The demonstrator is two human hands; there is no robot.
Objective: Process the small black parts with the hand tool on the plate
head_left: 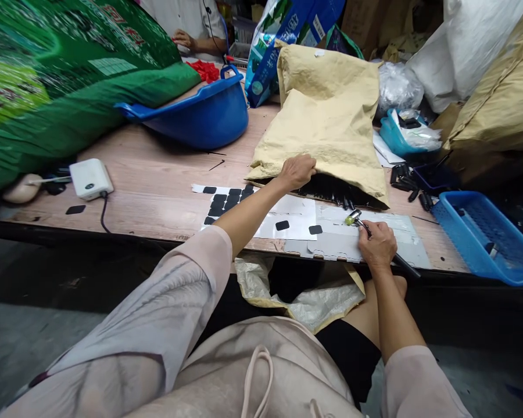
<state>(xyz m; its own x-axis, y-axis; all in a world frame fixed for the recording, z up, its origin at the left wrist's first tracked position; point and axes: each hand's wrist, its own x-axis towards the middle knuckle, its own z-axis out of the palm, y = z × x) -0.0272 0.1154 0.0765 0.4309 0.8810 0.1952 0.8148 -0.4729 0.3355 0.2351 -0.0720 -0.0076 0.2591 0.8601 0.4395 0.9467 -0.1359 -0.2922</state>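
At far left, a green printed bag (113, 64) is leaning over the wood-grained surface (157, 197), with a corded white box (90, 177) lying in front of it. Further right, a blue basin (196, 116) is standing toward the back; nearer the front edge, a white sheet (296, 215) is carrying rows of black rounded stickers (218, 203). The left arm is crossing this sheet, extending forward and rightward from the lower left, the sleeve ending near the elbow. At centre, the left hand (297, 171) is resting knuckles-up at the mouth of a tan paper sack (318, 128); its fingers are curling, but one cannot tell whether they are gripping the lip. The sack is lying with its opening toward the person, dark contents (340, 188) showing beneath the lip. To the right, the right forearm is rising from below, and the right hand (378, 244), back upward, is closing its fingers around the handle of a small hammer (354, 217). The hammer's metal head is pointing left above grey cardboard (331, 247), while the dark handle is slanting past the palm toward the lower right. At far right, a blue plastic basket (455, 232) is sitting along the front edge.
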